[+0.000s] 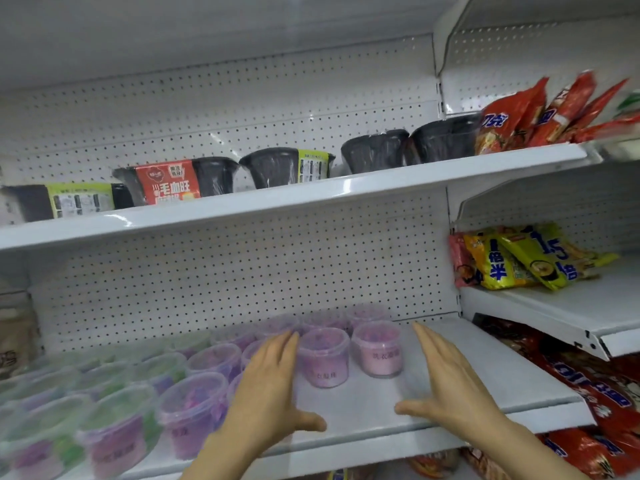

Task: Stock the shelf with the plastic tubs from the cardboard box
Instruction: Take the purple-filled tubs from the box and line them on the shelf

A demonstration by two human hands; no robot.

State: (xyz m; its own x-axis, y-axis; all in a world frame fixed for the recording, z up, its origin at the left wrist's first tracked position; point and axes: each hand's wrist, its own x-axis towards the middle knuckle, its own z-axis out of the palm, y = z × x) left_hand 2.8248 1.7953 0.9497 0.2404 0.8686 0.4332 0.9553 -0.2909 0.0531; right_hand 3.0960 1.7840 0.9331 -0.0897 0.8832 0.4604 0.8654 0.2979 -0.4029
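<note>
Several clear plastic tubs with pink, purple and green contents stand in rows on the lower white shelf (433,403). Two pink tubs sit furthest right: one (323,358) just right of my left hand, another (379,348) between my hands. My left hand (273,389) is flat and open, fingers extended, its palm side against the tub row. My right hand (446,379) is open too, hovering over the bare right part of the shelf, holding nothing. The cardboard box is out of view.
The upper shelf (311,192) carries black instant-meal bowls (374,150) and a red-labelled one (166,181). To the right, a neighbouring unit holds red noodle packs (540,116), yellow packs (519,261) and more red bags (588,386) below. Pegboard backs the shelves.
</note>
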